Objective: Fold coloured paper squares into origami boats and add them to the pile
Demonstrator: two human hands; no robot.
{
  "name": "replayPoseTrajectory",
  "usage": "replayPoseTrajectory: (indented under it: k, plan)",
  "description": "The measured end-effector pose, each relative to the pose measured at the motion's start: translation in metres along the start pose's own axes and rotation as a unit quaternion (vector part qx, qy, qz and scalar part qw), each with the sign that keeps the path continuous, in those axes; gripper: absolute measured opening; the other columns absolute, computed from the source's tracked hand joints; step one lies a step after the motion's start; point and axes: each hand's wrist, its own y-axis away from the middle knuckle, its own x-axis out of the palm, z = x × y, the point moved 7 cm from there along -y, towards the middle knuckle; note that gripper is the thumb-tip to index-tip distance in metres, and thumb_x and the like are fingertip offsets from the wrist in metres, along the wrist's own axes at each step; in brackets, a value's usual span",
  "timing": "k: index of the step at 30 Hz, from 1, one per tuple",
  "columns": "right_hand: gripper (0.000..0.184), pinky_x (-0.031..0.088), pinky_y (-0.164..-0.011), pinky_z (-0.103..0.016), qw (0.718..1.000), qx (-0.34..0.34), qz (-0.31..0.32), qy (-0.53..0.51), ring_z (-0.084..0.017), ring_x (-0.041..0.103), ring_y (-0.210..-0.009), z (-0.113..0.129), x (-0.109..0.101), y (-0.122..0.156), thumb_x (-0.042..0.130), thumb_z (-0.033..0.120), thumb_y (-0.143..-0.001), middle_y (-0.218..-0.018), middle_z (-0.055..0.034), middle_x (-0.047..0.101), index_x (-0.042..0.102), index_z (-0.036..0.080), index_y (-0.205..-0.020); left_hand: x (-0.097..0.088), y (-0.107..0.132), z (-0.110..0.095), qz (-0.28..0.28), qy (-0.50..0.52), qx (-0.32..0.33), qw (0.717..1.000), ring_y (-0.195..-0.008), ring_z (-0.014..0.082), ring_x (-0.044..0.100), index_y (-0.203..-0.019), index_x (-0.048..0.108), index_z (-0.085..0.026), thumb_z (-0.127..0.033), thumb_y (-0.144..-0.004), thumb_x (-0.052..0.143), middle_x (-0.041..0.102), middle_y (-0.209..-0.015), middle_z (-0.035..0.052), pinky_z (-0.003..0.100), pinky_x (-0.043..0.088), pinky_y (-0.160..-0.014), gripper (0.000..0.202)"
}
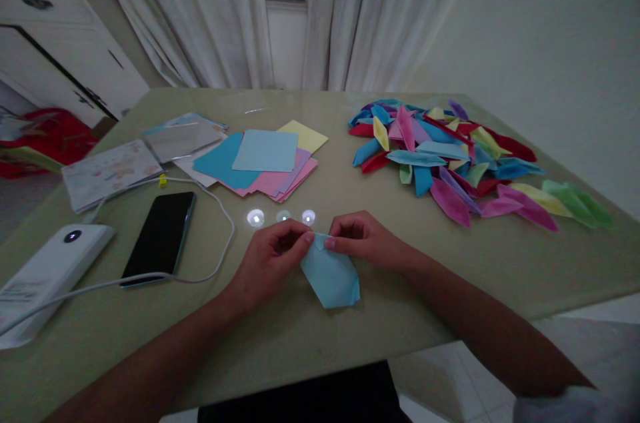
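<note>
A light blue sheet of origami paper, partly folded, is held at its top end between both hands over the table. My left hand pinches the top left corner between thumb and fingers. On the top right side, my right hand grips the paper the same way, its thumb on a small folded flap. The lower part of the paper hangs toward me, with a crease near its right corner. Beyond the hands lies a fan of loose square papers in blue, pink, purple and yellow.
Many folded paper pieces in mixed colours are heaped at the back right of the table. To the left lie a black phone, a white power bank, a looping white cable and printed paper packs.
</note>
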Motion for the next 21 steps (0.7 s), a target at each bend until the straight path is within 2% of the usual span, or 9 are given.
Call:
replayPoseTrajectory:
  k: [3, 11, 16, 21]
  plan:
    - [0.045, 0.036, -0.057, -0.022, 1.000, 0.003, 0.001, -0.005, -0.009, 0.049, -0.062, 0.003, 0.000, 0.002, 0.095, 0.053, -0.077, -0.068, 0.0041, 0.060, 0.070, 0.015, -0.076, 0.001, -0.001, -0.002, 0.005, 0.004, 0.006, 1.000, -0.068, 0.0139, 0.063, -0.087, 0.077, -0.019, -0.037, -0.096, 0.074, 0.071, -0.077, 0.0004, 0.024, 0.049, -0.061, 0.020]
    - [0.043, 0.035, -0.058, -0.024, 1.000, -0.001, 0.007, 0.026, -0.011, 0.049, -0.065, 0.007, -0.003, 0.004, 0.087, 0.055, -0.084, -0.070, 0.0024, 0.060, 0.074, 0.014, -0.083, -0.002, 0.002, -0.001, 0.002, -0.008, 0.004, 1.000, -0.070, 0.0134, 0.065, -0.087, 0.078, -0.020, -0.035, -0.096, 0.074, 0.073, -0.078, 0.0002, 0.022, 0.050, -0.063, 0.018]
    - [0.042, 0.039, -0.063, -0.025, 0.993, -0.024, 0.041, 0.108, -0.013, 0.047, -0.069, 0.016, -0.003, 0.008, 0.069, 0.055, -0.101, -0.073, 0.0022, 0.055, 0.074, 0.014, -0.088, -0.003, 0.000, 0.000, -0.002, 0.015, -0.017, 1.000, -0.066, 0.0134, 0.063, -0.085, 0.078, -0.019, -0.037, -0.093, 0.076, 0.072, -0.075, 0.0004, 0.022, 0.050, -0.060, 0.021]
    - [0.039, 0.040, -0.065, -0.025, 0.987, -0.032, 0.070, 0.143, -0.013, 0.047, -0.071, 0.023, 0.000, 0.012, 0.062, 0.049, -0.106, -0.075, 0.0022, 0.055, 0.071, 0.017, -0.087, -0.003, 0.000, 0.000, 0.011, -0.005, -0.021, 1.000, -0.068, 0.0149, 0.066, -0.086, 0.080, -0.019, -0.039, -0.094, 0.077, 0.074, -0.076, 0.0013, 0.024, 0.051, -0.062, 0.021]
